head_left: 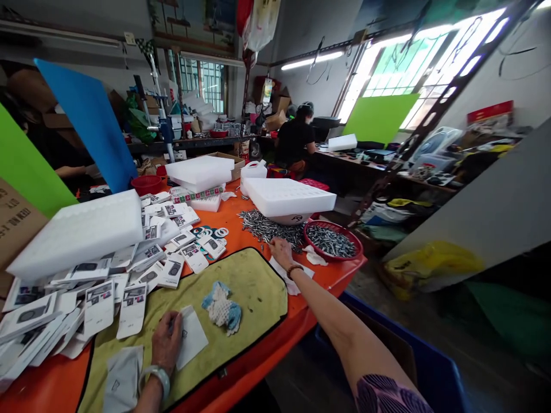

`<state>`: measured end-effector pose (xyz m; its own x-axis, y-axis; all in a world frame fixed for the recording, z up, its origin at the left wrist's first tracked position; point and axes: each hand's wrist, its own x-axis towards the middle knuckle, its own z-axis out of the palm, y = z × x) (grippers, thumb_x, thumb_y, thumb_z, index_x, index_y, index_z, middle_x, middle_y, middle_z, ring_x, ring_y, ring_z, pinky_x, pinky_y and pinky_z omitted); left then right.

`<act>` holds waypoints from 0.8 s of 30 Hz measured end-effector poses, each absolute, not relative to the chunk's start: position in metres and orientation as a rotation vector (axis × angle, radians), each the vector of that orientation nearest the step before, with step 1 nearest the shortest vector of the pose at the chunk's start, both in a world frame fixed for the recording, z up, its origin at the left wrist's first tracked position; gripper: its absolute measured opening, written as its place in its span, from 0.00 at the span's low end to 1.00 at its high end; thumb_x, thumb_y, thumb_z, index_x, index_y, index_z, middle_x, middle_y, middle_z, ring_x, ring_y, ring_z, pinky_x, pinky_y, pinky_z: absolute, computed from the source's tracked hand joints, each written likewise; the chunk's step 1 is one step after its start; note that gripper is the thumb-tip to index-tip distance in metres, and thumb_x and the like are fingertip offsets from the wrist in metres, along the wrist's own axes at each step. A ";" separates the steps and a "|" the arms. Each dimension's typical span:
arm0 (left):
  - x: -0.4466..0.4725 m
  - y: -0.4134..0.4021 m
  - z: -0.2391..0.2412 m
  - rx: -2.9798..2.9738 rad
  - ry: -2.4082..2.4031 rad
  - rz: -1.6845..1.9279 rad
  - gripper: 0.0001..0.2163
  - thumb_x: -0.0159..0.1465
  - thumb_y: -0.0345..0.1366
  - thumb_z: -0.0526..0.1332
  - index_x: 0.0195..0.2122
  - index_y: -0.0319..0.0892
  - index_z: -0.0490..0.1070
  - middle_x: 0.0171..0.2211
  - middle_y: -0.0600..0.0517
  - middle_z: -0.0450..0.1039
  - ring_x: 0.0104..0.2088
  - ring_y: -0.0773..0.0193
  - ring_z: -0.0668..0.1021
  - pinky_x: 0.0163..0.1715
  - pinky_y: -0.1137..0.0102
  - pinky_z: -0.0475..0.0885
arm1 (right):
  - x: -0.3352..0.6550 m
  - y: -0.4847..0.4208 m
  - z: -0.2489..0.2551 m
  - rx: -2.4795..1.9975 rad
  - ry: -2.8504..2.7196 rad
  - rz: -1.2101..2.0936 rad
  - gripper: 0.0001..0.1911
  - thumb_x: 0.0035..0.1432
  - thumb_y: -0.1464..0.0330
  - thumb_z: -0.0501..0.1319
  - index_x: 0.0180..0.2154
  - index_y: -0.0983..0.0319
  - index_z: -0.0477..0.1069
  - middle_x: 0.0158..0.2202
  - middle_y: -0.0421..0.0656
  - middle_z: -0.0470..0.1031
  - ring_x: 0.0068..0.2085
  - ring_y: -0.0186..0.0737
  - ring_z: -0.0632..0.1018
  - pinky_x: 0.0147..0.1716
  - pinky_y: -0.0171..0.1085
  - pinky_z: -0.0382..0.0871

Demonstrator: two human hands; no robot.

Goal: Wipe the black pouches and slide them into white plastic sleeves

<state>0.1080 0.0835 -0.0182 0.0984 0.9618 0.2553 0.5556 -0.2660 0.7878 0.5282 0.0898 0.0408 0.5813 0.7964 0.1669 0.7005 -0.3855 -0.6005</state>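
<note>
My left hand (166, 342) rests on the green mat (249, 287), its fingers lying on a white packaging card (191, 336). My right hand (280, 250) reaches far across the orange table (241, 229) to the edge of a heap of small metal parts (269, 226), fingers curled down into them. A red bowl (330, 241) of the same metal parts sits just right of that hand. A white and blue mesh cloth (222, 307) lies on the mat between my hands.
Piles of white printed cards (99, 287) spread over the table's left side. White foam trays (84, 229) (288, 198) (200, 171) stand around. A blue board (92, 123) and a green board (26, 163) lean at the left. Another person (297, 140) sits at a far bench. A blue bin (430, 367) is below right.
</note>
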 end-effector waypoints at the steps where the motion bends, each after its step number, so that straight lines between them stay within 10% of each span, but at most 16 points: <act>1: 0.108 0.084 -0.018 1.886 1.481 1.049 0.14 0.59 0.49 0.55 0.29 0.44 0.70 0.26 0.52 0.75 0.29 0.59 0.77 0.30 0.68 0.71 | 0.526 0.089 0.045 -2.116 -1.153 0.246 0.09 0.57 0.67 0.55 0.30 0.63 0.71 0.38 0.50 0.77 0.43 0.47 0.73 0.43 0.43 0.63; 8: 0.110 0.084 -0.016 1.906 1.459 1.061 0.14 0.60 0.47 0.53 0.27 0.43 0.68 0.24 0.52 0.72 0.27 0.60 0.75 0.29 0.68 0.69 | 0.464 0.061 0.063 -1.609 -1.062 0.820 0.14 0.53 0.55 0.60 0.32 0.61 0.68 0.32 0.43 0.76 0.30 0.36 0.75 0.32 0.36 0.69; 14: 0.111 0.083 -0.017 1.874 1.456 1.060 0.14 0.60 0.47 0.52 0.27 0.43 0.68 0.24 0.51 0.72 0.27 0.60 0.75 0.30 0.67 0.69 | 0.416 0.038 0.080 -0.957 -0.562 1.484 0.15 0.41 0.65 0.74 0.30 0.61 0.71 0.30 0.38 0.76 0.28 0.27 0.73 0.31 0.29 0.67; 24: 0.111 0.085 -0.021 1.839 1.450 1.060 0.14 0.60 0.47 0.52 0.27 0.43 0.67 0.24 0.50 0.71 0.28 0.59 0.75 0.31 0.66 0.68 | 0.448 0.059 0.052 -1.517 -0.729 1.239 0.10 0.44 0.66 0.69 0.28 0.62 0.70 0.27 0.42 0.76 0.25 0.32 0.74 0.25 0.32 0.68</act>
<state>0.1110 0.0847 -0.0207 0.1010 0.9659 0.2382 0.5197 -0.2554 0.8153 0.4476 0.0590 0.0519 0.2922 0.8935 -0.3409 -0.1361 -0.3140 -0.9396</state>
